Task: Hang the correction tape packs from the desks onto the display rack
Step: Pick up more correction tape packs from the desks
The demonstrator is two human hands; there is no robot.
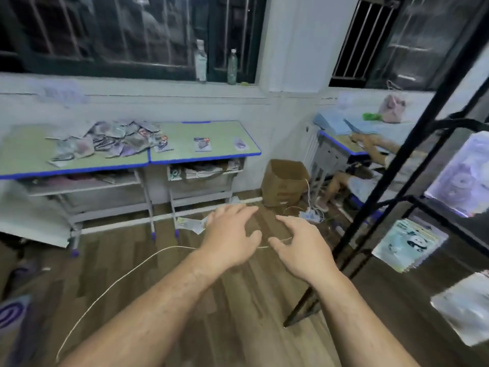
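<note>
A heap of correction tape packs [105, 143] lies on the left green desk [23, 154]. Two single packs, one [202, 143] and another [240, 143], lie on the neighbouring desk [217, 157]. The black display rack [402, 154] stands at the right, with packs hanging on it, among them a panda-printed one [410, 243]. My left hand [230, 235] and my right hand [299, 245] are stretched out over the floor between desks and rack. Both hold nothing, with fingers spread and relaxed.
A thin white cord [111, 284] trails over the wooden floor below my hands. A cardboard box [284, 182] stands by the wall beside a power strip [309, 215]. A person sits at a third desk [341, 144] at the right. Two bottles [231, 66] stand on the windowsill.
</note>
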